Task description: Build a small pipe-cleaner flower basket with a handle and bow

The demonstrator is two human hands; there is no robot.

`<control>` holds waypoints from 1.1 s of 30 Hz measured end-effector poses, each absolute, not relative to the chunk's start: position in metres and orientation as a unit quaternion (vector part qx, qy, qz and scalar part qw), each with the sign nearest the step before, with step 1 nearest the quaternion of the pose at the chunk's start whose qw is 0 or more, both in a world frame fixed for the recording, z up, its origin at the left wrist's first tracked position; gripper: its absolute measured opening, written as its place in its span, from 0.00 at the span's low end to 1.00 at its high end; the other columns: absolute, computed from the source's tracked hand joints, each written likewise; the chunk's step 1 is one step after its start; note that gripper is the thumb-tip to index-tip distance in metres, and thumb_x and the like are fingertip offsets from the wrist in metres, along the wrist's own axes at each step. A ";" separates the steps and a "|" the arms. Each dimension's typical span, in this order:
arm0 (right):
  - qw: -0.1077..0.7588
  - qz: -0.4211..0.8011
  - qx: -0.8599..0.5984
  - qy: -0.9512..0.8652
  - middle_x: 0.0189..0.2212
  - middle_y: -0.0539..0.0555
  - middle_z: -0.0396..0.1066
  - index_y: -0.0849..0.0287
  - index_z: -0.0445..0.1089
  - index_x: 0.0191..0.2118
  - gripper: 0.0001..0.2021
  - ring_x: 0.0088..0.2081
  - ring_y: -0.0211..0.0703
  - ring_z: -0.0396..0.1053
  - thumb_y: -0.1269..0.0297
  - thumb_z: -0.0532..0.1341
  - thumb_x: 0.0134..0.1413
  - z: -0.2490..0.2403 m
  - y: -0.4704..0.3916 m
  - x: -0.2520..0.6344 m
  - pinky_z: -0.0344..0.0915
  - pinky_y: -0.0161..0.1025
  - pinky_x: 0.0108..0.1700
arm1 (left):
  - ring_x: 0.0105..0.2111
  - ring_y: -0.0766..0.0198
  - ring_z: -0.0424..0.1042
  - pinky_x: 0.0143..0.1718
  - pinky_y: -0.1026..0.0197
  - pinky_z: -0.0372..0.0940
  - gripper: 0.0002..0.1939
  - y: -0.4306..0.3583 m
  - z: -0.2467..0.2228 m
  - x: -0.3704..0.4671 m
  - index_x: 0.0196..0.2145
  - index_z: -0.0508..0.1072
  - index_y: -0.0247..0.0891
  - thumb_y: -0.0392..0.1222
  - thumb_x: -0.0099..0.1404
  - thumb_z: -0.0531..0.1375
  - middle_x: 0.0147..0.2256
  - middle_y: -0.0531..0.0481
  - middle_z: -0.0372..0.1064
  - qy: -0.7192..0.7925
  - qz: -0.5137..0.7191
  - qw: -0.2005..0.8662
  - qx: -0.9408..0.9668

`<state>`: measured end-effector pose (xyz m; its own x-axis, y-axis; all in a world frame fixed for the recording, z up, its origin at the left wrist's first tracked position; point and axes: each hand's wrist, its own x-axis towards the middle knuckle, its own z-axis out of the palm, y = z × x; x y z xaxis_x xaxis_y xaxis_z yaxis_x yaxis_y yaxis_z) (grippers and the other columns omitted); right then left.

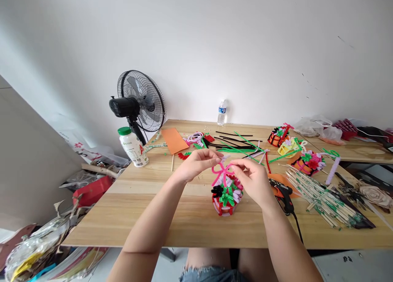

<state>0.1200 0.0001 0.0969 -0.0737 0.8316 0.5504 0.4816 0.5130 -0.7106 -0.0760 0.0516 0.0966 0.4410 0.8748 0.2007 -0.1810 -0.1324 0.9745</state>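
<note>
A pink pipe-cleaner bow (224, 171) sits at the top of a small basket (225, 208) of pipe-cleaner flowers on the table in front of me. My left hand (202, 162) pinches the bow's left loop between thumb and fingers. On the other side, my right hand (250, 176) has its thumb and fingertips closed on the right loop. Two pink tails hang from the knot over the flowers. Green, black, lilac and deep pink flowers (227, 197) fill the basket, whose red and orange side faces me. Part of the handle is hidden behind the bow and fingers.
Several finished baskets (307, 162) stand at the right, behind a bundle of wrapped sticks (325, 198) and a glue gun (284, 196). Loose pipe cleaners (236, 145) lie behind my hands. A white bottle (133, 149), an orange sheet (175, 141) and a fan (141, 102) are left.
</note>
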 end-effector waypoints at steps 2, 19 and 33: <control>0.504 0.167 -0.458 -0.713 0.34 0.54 0.77 0.57 0.75 0.36 0.06 0.31 0.41 0.73 0.66 0.61 0.56 0.095 0.003 0.120 0.70 0.35 0.31 | 0.41 0.59 0.71 0.42 0.59 0.63 0.13 0.051 0.096 -0.075 0.27 0.72 0.34 0.44 0.52 0.70 0.42 0.43 0.74 0.285 0.446 0.603 0.598; 0.510 0.019 -0.431 -0.744 0.29 0.53 0.76 0.58 0.72 0.32 0.07 0.29 0.41 0.72 0.73 0.58 0.56 0.085 0.016 0.116 0.68 0.36 0.29 | 0.34 0.65 0.71 0.35 0.62 0.65 0.11 0.051 0.092 -0.068 0.28 0.73 0.33 0.38 0.49 0.70 0.40 0.45 0.74 0.276 0.470 0.608 0.577; 0.505 -0.016 -0.422 -0.753 0.28 0.52 0.75 0.56 0.71 0.30 0.08 0.28 0.41 0.71 0.74 0.57 0.56 0.083 0.016 0.112 0.66 0.36 0.29 | 0.32 0.67 0.71 0.35 0.63 0.64 0.13 0.052 0.087 -0.062 0.28 0.74 0.33 0.37 0.45 0.71 0.38 0.46 0.74 0.290 0.487 0.625 0.536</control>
